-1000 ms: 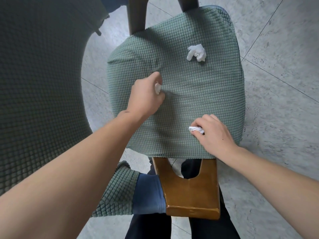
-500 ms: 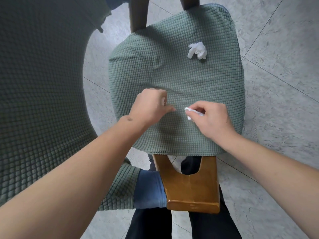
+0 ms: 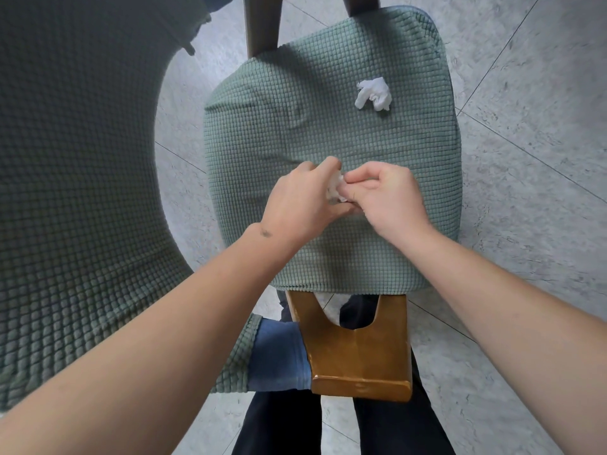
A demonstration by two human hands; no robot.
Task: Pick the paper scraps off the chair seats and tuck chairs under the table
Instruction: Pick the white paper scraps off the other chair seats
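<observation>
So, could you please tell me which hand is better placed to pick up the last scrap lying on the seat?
Probably the right hand. The loose scrap lies on the seat cushion's far right part, more directly beyond it than beyond the left hand. Both hands are pinching white paper between them, though.

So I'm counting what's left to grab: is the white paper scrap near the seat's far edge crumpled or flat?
Crumpled: the white paper scrap lies bunched in folds on the green quilted seat cushion.
</observation>
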